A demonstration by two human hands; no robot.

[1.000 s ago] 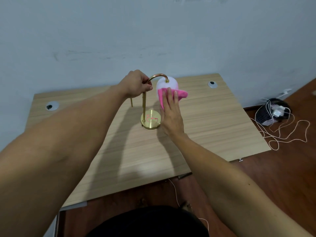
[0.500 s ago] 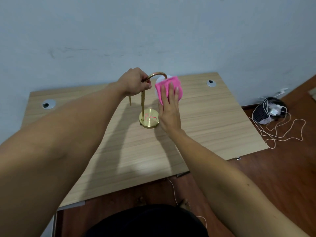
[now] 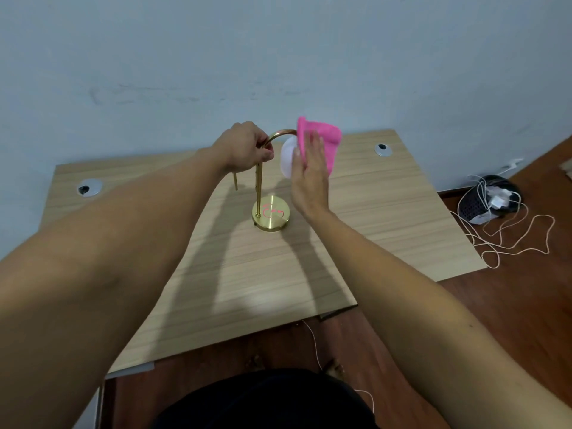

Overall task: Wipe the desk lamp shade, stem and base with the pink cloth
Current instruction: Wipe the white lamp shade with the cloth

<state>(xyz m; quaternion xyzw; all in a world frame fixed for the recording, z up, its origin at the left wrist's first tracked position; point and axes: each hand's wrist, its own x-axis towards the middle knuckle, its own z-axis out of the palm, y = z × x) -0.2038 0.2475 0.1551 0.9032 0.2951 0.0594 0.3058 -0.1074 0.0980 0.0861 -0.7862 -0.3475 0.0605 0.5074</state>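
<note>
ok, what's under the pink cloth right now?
The pink cloth is draped over the white lamp shade, pressed on by the right hand. Only the shade's left side shows; its top, right side and joint with the gold stem are covered.

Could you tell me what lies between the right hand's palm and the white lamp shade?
In the head view, the pink cloth lies between them: the right hand presses it flat against the shade, so the palm does not touch the shade directly.
</note>
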